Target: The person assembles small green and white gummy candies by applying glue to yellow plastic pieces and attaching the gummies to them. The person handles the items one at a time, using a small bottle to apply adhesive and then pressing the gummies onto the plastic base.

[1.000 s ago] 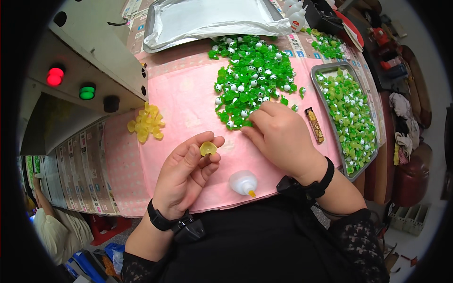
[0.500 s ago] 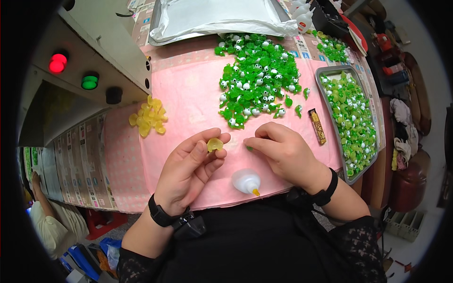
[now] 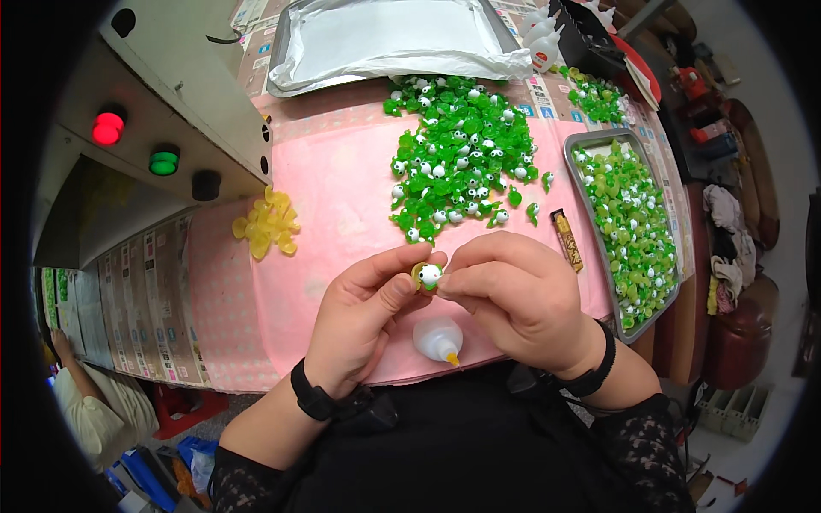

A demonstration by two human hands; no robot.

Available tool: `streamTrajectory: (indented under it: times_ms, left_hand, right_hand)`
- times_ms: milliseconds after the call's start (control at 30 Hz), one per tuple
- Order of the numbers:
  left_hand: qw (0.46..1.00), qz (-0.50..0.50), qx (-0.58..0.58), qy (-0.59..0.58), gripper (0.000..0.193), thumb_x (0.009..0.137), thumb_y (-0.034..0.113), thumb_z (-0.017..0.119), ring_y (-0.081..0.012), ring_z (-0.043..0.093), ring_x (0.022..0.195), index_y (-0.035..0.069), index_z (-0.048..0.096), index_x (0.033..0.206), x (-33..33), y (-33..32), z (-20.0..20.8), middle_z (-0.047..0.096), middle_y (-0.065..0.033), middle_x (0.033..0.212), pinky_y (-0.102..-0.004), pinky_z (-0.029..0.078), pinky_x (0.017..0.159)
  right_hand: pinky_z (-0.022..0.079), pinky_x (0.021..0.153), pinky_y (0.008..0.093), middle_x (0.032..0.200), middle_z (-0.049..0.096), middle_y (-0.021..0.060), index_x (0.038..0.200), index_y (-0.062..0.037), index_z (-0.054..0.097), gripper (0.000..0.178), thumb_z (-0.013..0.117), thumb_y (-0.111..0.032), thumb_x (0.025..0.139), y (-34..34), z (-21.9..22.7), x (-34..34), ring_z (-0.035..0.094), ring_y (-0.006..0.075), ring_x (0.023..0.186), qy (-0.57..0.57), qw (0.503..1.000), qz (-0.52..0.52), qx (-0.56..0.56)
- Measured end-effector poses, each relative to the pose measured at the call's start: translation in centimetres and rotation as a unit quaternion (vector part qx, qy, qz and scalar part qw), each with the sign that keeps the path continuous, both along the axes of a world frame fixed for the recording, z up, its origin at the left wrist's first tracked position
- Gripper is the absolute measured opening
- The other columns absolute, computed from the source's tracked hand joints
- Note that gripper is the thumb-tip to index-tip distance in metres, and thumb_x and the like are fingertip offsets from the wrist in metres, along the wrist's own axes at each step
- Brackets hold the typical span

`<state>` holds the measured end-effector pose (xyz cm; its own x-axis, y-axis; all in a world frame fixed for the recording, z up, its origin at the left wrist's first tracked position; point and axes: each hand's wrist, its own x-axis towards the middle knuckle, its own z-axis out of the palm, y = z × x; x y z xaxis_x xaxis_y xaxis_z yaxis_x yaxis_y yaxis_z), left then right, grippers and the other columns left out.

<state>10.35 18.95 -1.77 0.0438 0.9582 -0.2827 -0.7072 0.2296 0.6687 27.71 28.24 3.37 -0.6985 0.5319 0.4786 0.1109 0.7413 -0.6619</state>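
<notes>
Yellow-green, a small plastic bead with a white eye piece point(image 3: 428, 275) is being pinched at frame centre between the closed left hand point(image 3: 363, 321) and right hand point(image 3: 513, 295), suggesting assembly, with careful seating needed next.

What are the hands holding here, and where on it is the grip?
A small yellow-green piece with a white eye, pinched at its sides between left hand and right hand fingertips.
</notes>
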Motion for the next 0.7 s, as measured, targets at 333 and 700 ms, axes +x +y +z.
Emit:
streamTrajectory:
  times_ms: [333, 700]
  left_hand:
    - [0.989, 0.059, 0.060, 0.126, 0.030, 0.094, 0.003, 0.060, -0.0146, 0.062, 0.107, -0.003, 0.062, 0.123, 0.3, 0.0, 0.0, 0.066, -0.0126, 0.121, -0.0266, 0.050, 0.092]
    - [0.978, 0.089, 0.079, 0.172, 0.028, 0.094, 0.002, 0.060, -0.0148, 0.063, 0.105, -0.004, 0.063, 0.122, 0.6, -0.3, 0.2, 0.067, -0.0132, 0.118, -0.0259, 0.051, 0.091]
  right_hand:
    - [0.055, 0.065, 0.0356, 0.089, 0.064, 0.0138, 0.086, 0.0009, 0.065, 0.018, 0.069, 0.003, 0.068, -0.3, -0.1, -0.7, 0.066, 0.0288, 0.078, -0.014, 0.998, 0.006, 0.060]
    - [0.055, 0.064, 0.0356, 0.090, 0.064, 0.0147, 0.085, 0.0012, 0.064, 0.017, 0.068, 0.003, 0.069, -0.6, -0.5, -1.4, 0.066, 0.0287, 0.077, 0.001, 0.998, -0.004, 0.064]
